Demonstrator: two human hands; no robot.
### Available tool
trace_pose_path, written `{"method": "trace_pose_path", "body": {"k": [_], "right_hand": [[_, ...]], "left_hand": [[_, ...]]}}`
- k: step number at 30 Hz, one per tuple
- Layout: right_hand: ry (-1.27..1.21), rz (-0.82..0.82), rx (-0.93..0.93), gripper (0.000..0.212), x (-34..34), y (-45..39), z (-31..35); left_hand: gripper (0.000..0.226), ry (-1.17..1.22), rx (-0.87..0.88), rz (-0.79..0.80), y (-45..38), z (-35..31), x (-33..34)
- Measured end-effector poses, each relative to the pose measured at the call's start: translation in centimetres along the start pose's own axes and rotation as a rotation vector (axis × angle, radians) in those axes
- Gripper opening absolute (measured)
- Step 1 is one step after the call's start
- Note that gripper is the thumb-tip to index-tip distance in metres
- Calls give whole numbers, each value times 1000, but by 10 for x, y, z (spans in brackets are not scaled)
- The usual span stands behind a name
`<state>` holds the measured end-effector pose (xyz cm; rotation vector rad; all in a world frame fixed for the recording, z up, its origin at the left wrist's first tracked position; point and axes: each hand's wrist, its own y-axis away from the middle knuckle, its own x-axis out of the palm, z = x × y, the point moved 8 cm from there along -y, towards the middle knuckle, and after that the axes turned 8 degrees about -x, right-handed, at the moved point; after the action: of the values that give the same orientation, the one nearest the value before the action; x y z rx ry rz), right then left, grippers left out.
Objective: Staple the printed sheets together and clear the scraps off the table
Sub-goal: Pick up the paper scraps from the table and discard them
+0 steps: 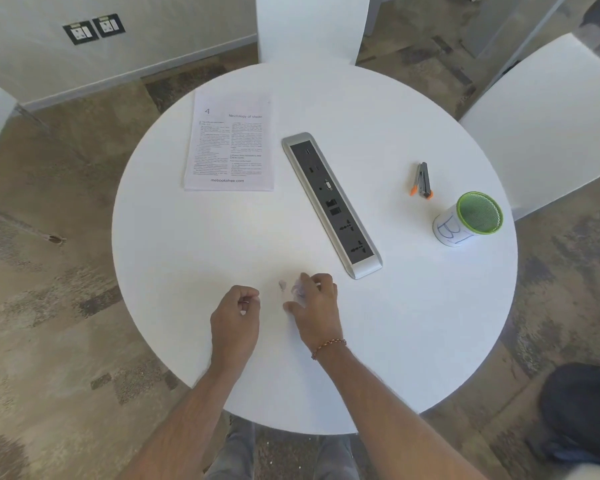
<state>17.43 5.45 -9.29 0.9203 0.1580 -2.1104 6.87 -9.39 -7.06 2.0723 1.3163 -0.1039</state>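
The printed sheets (229, 147) lie in a stack at the far left of the round white table (187, 237). A grey stapler with orange tips (422, 179) lies at the right. My right hand (314, 306) rests near the table's front, its fingers curled around pale paper scraps (297, 291). One small scrap (282, 285) lies just left of those fingers. My left hand (236, 313) is beside it, fingers curled with a tiny white scrap pinched against the thumb.
A silver and black power socket strip (331, 202) runs diagonally across the table's middle. A green mesh cup wrapped in white paper (468, 220) stands at the right edge. White chairs (541, 116) surround the table, and a dark bag (582, 414) lies on the floor at the right.
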Motion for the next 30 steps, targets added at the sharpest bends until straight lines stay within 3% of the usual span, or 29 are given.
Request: {"method": "trace_pose_path", "body": {"k": [7,12,17,24,30], "right_hand": [[64,38,-102,50,6,-18,22],[119,-39,-59,50,1,-17,21],[203,14,-150,21,11,-20,33],[378,70,-287,36,12,-24,42],[431,83,-376,28,11,-26,46]], "left_hand": [[17,-12,8,-15,0,1,-7],[17,-3,11,-23,-2,-1,-11],[17,7,-7,-30,-3,0,-13],[18,7,9,-24,-6,-12,-6],[18,16,19,-17,-5,-21,1]]}}
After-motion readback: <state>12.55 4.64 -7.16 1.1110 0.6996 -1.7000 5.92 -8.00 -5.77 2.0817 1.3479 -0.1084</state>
